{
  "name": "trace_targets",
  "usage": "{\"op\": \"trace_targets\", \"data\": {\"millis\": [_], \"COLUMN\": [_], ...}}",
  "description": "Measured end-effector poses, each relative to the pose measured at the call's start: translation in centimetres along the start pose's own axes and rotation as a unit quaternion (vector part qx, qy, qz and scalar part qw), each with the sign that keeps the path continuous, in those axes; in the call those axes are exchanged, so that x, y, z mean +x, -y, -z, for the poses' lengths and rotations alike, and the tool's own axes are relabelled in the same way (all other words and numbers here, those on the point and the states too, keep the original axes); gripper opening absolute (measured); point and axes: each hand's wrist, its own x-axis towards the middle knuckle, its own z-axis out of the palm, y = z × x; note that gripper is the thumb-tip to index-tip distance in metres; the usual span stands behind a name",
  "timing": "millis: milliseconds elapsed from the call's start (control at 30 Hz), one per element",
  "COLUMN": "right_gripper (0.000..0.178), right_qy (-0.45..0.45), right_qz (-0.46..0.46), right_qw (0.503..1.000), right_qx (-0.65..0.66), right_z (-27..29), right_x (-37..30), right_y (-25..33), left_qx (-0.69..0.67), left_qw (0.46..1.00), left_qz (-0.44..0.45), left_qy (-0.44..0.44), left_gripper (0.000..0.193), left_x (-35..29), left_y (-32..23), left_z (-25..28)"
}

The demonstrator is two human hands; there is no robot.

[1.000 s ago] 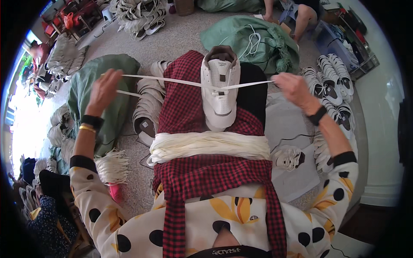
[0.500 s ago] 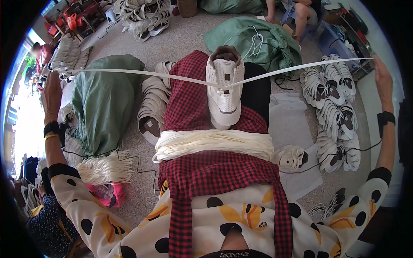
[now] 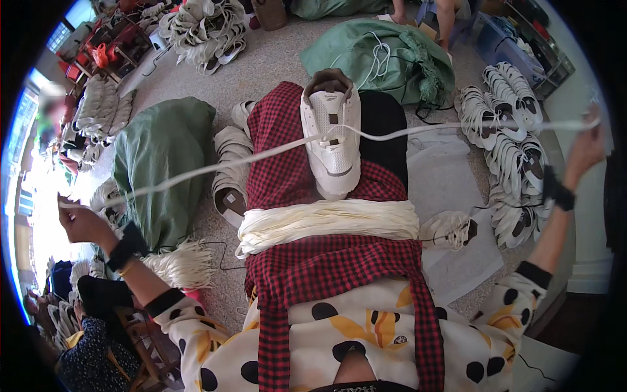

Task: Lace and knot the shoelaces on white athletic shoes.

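Note:
A white sneaker [image 3: 333,163] with a brown lining rests on my lap, its toe toward me. One white shoelace [image 3: 261,155] runs through the lower front of its lacing and stretches out to both sides. Far out at the left, my left hand [image 3: 85,222] is closed on one end of the lace. My right hand [image 3: 586,149], raised at the far right, pinches the other end; its fingertips are slightly blurred. A thick bundle of cream laces [image 3: 326,222] lies across my red checked apron [image 3: 339,261], just below the shoe.
Stacked shoe uppers [image 3: 230,163] stand left of my knees, with more rows [image 3: 513,157] at the right. Green sacks [image 3: 163,170] sit at the left and ahead. A loose laced shoe [image 3: 450,230] lies right of my lap. Another person's legs [image 3: 447,23] show at the far side.
My left hand has moved down and slightly inward with its lace end. My right hand is lower. The taut lace has slackened into curves, and the shoe has shifted slightly left.

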Motion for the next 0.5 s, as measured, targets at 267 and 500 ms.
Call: {"op": "trace_targets", "data": {"millis": [267, 500], "right_gripper": [0.012, 0.009], "right_qy": [0.445, 0.524], "right_qz": [-0.268, -0.222], "right_qw": [0.697, 0.662], "right_qx": [0.495, 0.487], "right_z": [-8.0, -10.5], "right_x": [-21.5, -24.6], "right_y": [23.0, 26.2], "left_qx": [-0.316, -0.387], "left_qw": [0.808, 0.634], "left_qz": [0.200, 0.271], "left_qy": [0.456, 0.612], "left_gripper": [0.020, 0.019], "left_x": [-19.3, -26.8], "left_y": [-13.1, -17.9], "left_z": [-9.5, -11.0]}}
